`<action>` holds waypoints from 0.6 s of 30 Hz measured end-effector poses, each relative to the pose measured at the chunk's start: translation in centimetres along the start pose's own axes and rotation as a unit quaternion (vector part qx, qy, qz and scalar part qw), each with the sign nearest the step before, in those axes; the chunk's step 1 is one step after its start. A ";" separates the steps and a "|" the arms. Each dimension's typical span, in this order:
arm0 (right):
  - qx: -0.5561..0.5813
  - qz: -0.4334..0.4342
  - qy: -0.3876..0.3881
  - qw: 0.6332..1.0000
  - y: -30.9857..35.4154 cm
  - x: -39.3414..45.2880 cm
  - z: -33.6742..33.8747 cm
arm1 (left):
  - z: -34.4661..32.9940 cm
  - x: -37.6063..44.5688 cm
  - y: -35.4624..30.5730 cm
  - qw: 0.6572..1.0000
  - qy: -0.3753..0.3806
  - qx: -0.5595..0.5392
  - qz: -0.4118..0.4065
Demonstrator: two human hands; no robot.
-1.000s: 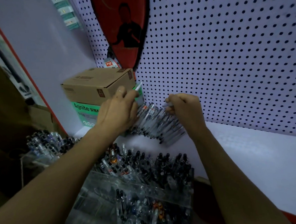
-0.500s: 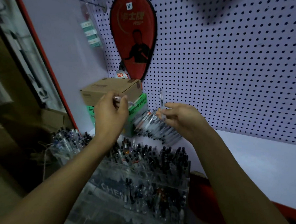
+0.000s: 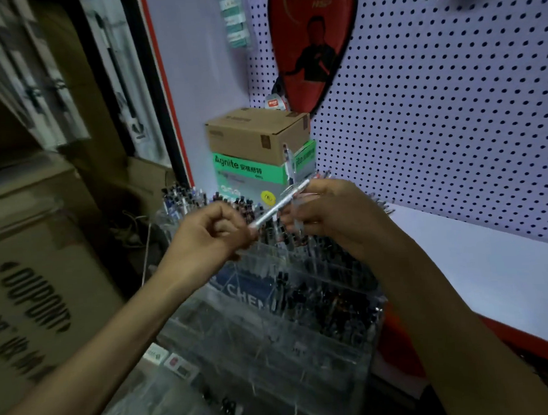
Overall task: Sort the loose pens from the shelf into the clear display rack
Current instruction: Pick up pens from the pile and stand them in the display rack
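My left hand [image 3: 209, 234] pinches the lower end of a pale grey pen [image 3: 279, 205] that slants up to the right. My right hand [image 3: 333, 213] grips another clear pen [image 3: 291, 171], which stands nearly upright above its fingers. Both hands hover over the back rows of the clear display rack [image 3: 273, 331], whose tiered compartments hold several dark-capped pens. The loose pens left on the white shelf [image 3: 479, 266] are mostly hidden behind my right hand; a few tips [image 3: 380, 203] show at its right.
A brown carton [image 3: 256, 135] sits on a green and grey box [image 3: 248, 173] in the shelf corner. A red racket cover [image 3: 314, 40] hangs on the pegboard [image 3: 451, 103]. Large cardboard boxes [image 3: 32, 283] stand at the left. A second pen holder [image 3: 183, 196] is behind the rack.
Both hands have lifted off the pen pile on the shelf, each with a pen, and come together over the rack. The view has swung left.
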State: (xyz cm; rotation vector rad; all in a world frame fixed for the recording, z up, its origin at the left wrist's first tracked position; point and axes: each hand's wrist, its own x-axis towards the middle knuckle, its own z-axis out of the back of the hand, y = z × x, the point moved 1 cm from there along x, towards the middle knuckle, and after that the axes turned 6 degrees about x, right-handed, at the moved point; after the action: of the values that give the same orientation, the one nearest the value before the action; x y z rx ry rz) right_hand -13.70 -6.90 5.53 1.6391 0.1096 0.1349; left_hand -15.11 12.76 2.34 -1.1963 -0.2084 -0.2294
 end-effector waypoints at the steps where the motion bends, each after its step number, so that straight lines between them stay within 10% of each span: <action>1: -0.015 -0.004 0.013 1.000 -0.3 -0.4 -0.4 | 0.4 -0.3 0.5 0.999 0.026 0.041 -0.012; 6: -0.166 -0.022 0.051 0.984 -2.3 -1.4 -2.2 | 1.6 -2.0 2.9 0.959 0.138 0.240 -0.060; 18: -0.351 0.132 0.023 0.927 -4.6 -3.1 -2.1 | -0.1 -2.6 6.2 0.993 0.081 0.058 0.070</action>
State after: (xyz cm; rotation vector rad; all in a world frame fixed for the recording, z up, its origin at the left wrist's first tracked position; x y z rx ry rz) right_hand -17.07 -5.01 0.98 0.9236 -0.1182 0.3753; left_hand -15.80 14.98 -3.97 -1.0659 0.0047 -0.1890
